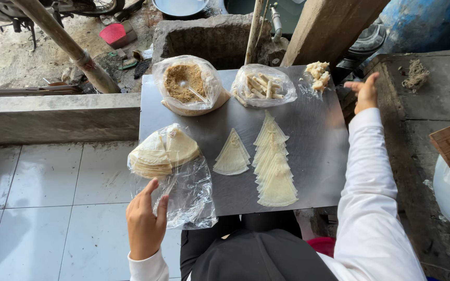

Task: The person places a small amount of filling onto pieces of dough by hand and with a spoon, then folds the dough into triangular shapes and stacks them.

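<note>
My left hand (146, 219) pinches the near edge of a clear plastic bag (183, 182) that holds a stack of pale wedge-shaped wrappers (162, 152) at the left of a grey metal tray (319, 156). My right hand (364, 92), in a white sleeve, reaches out past the tray's right edge with fingers apart and nothing in it. It is close to a small pile of pale chunks (317, 74) on plastic. A row of overlapping triangular wrappers (273, 164) lies in the tray's middle, with a smaller stack (232, 154) beside it.
At the tray's far edge stand a bag of brown crumbs with a spoon (186, 83) and a bag of pale sticks (263, 86). A dark wooden bench (417, 130) lies to the right. White floor tiles (48, 198) are at left, with a concrete ledge (53, 117) behind them.
</note>
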